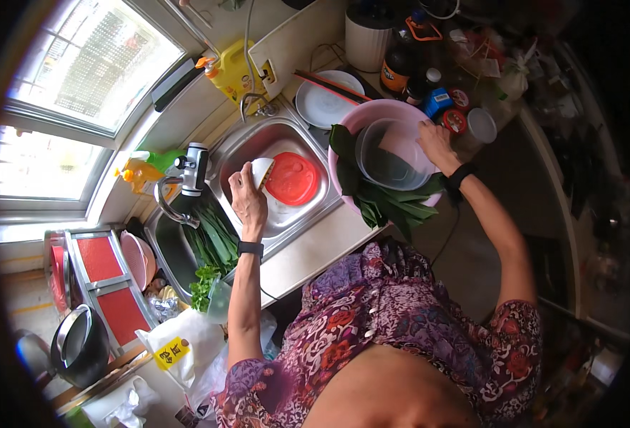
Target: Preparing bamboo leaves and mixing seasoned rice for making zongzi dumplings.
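Note:
My left hand [249,199] grips a small white bowl [262,170], tilted on its side above the right basin of the steel sink [323,200]. Under it, a round red plastic lid [295,179] lies in that basin. On the counter edge stands a pink plastic basin [387,108] holding long green leaves [395,206] and a clear plastic bowl [389,166]. The fingers of my right hand [437,143] bend over the clear bowl's right rim, close to the pink basin's edge. Part of the leaves is hidden under the bowl.
Leafy greens [213,235] lie in the left basin, by the faucet [186,182]. Behind the sink stands a yellow jug [234,69]. White plates [328,101] with chopsticks, a dark bottle [394,67] and several jars [454,122] sit near the pink basin. A wok [79,348] is at lower left.

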{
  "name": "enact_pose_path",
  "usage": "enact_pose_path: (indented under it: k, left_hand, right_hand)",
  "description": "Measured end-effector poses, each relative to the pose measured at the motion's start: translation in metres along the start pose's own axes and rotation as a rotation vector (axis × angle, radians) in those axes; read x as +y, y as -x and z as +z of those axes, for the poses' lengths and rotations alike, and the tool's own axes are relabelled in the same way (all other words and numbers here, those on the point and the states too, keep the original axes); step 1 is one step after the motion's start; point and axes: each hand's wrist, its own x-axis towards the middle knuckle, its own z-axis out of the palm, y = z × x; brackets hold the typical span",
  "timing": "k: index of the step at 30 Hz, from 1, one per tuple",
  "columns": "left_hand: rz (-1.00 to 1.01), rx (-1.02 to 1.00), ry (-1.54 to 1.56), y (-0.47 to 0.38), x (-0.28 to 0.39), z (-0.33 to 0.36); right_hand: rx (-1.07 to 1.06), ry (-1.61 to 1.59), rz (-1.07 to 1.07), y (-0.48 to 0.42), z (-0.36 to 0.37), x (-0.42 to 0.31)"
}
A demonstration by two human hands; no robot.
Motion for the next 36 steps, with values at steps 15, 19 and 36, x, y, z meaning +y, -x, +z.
enact_pose_path:
  k: [15,19,36]
  left_hand:
    - [-0.045,0.025,0.048,0.012,0.010,0.000]
    - [-0.121,-0.009,0.080,0.015,0.005,0.002]
    - [-0.223,-0.088,0.125,0.018,0.006,0.016]
  right_hand:
    - [0.141,-0.242,-0.136,-0.012,-0.054,0.001]
    - [0.135,-0.185,-0.065,0.004,-0.128,-0.014]
    - [0.314,-0.446,0.128,0.060,-0.256,-0.060]
